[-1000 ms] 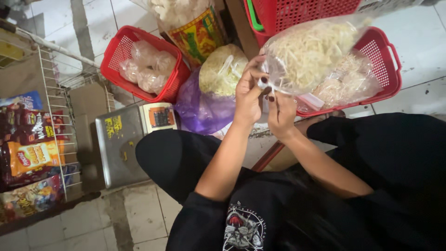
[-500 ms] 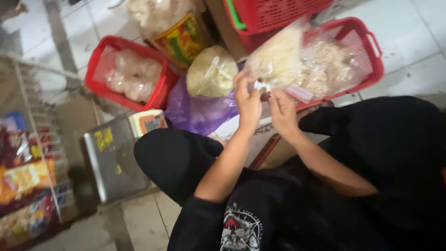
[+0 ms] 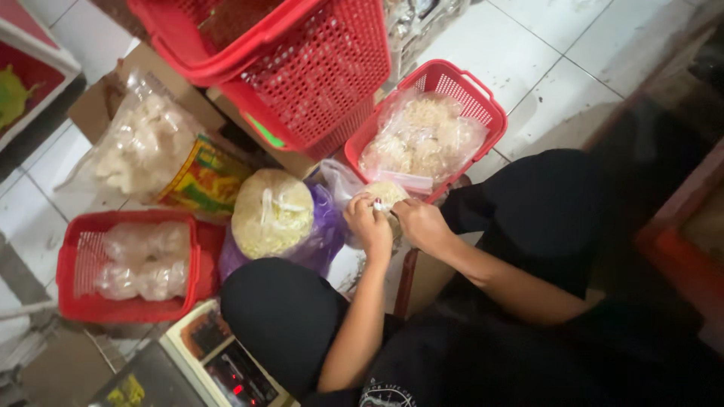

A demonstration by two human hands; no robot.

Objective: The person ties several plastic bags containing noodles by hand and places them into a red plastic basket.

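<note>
You have a small clear bag [image 3: 386, 194] of pale, stringy crackers pinched between both hands. Your left hand [image 3: 369, 224] grips its near left side, with thumb and fingers closed on the plastic and something small and white at the fingertips. Your right hand [image 3: 422, 223] holds the right side just beside it, the two hands almost touching. The bag sits low, above your knees, with its top turned toward you and its rounded, filled body pointing away. It lies just in front of the near edge of a red basket and beside a purple bag. Most of its lower part is hidden behind your fingers.
</note>
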